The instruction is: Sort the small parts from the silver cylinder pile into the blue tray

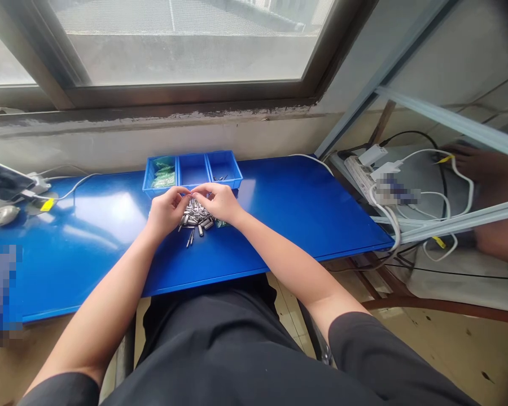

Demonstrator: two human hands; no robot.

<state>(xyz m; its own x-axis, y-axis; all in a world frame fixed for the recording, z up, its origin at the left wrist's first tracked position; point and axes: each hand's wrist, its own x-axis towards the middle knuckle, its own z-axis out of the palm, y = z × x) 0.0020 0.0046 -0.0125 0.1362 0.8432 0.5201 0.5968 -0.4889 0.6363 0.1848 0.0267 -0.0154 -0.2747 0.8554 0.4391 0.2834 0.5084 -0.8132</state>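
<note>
My left hand (168, 210) and my right hand (218, 201) meet at the fingertips over a heap of small metal parts (196, 212) on the blue table. Both are closed in a pinch, and whatever sits between the fingers is too small to make out. Silvery and dark slim pieces make up the pile, a few lying loose at its near side. Just behind my hands stands a blue three-compartment bin (193, 168). Green packets (165, 172) fill its left compartment, and a few small dark pieces (220, 178) lie in the right one. Something green (222, 223) shows beneath my right wrist.
The blue tabletop (296, 214) runs along a window wall. At the left are a phone-like device (6, 179), cables and a white rounded object (3, 215). Right of the table, a metal frame (457, 220) holds power strips and white cables (469, 186); another person's arm (502, 220) shows beyond.
</note>
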